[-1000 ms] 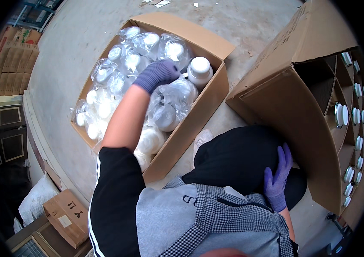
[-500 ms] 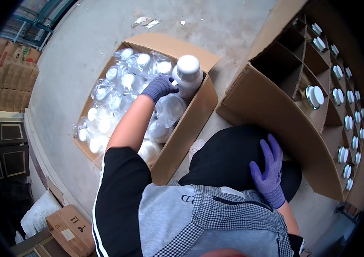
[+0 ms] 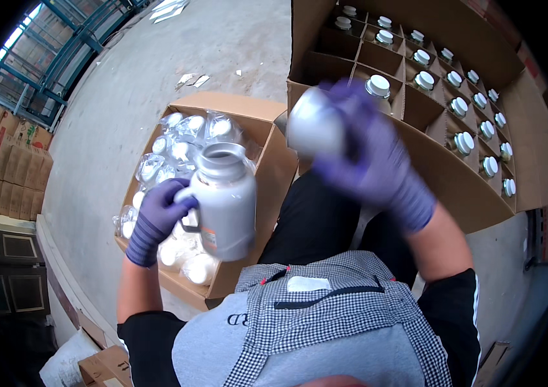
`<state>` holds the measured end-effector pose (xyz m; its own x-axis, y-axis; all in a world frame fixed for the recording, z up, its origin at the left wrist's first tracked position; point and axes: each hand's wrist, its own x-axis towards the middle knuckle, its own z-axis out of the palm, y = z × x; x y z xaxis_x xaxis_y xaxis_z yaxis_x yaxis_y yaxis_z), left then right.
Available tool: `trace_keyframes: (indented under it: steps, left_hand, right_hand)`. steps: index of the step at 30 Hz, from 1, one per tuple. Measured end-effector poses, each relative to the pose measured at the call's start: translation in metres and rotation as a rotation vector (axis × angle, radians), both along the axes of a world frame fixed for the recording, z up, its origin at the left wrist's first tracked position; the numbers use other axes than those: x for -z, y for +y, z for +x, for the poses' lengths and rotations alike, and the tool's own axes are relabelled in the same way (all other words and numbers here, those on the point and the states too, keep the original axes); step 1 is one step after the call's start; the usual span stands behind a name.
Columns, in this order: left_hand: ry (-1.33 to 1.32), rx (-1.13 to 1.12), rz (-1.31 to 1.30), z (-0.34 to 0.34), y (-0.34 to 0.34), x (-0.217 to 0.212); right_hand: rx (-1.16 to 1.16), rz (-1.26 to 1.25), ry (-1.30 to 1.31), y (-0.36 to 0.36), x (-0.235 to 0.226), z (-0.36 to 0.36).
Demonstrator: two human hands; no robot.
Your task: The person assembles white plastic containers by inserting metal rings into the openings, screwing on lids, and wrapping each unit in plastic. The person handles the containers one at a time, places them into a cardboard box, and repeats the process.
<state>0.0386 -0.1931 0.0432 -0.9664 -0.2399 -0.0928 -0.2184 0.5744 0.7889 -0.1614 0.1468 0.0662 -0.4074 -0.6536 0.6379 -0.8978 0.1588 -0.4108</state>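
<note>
My left hand, in a purple knit glove, grips a white thermos jug by its side handle. The jug stands nearly upright in the air over the near right part of a low cardboard box, its grey neck uncovered. Blurred by motion, my gloved right hand holds a white cup-shaped lid up to the right of the jug. Bottles in clear plastic bags with white tops fill the low box.
At the right stands a large divided carton with several white-capped bottles in its cells. Stacked brown cartons and a blue metal frame stand at the far left. Scraps lie on the concrete floor.
The jug has come out of the low box into my left hand, its lid now off. My right hand has risen from my leg and holds the lid. The view has shifted.
</note>
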Motion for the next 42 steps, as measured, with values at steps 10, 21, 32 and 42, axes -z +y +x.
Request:
trace_keyframes:
  steps: [10, 21, 32, 42]
  left_hand:
    - [0.109, -0.231, 1.033, 0.009, 0.111, 0.066]
    - [0.628, 0.579, -0.593, 0.011, 0.179, 0.015]
    - [-0.358, 0.374, 0.187, -0.037, 0.197, 0.049]
    - [-0.129, 0.723, -0.416, -0.019, 0.202, 0.053]
  right_hand:
    - [0.197, 0.027, -0.125, 0.066, 0.012, -0.01]
    - [-0.108, -0.935, -1.946, 0.145, 0.132, 0.159]
    - [0.004, -0.426, -1.03, 0.169, 0.014, 0.181]
    - [0.324, -0.236, -0.703, 0.185, 0.032, 0.208]
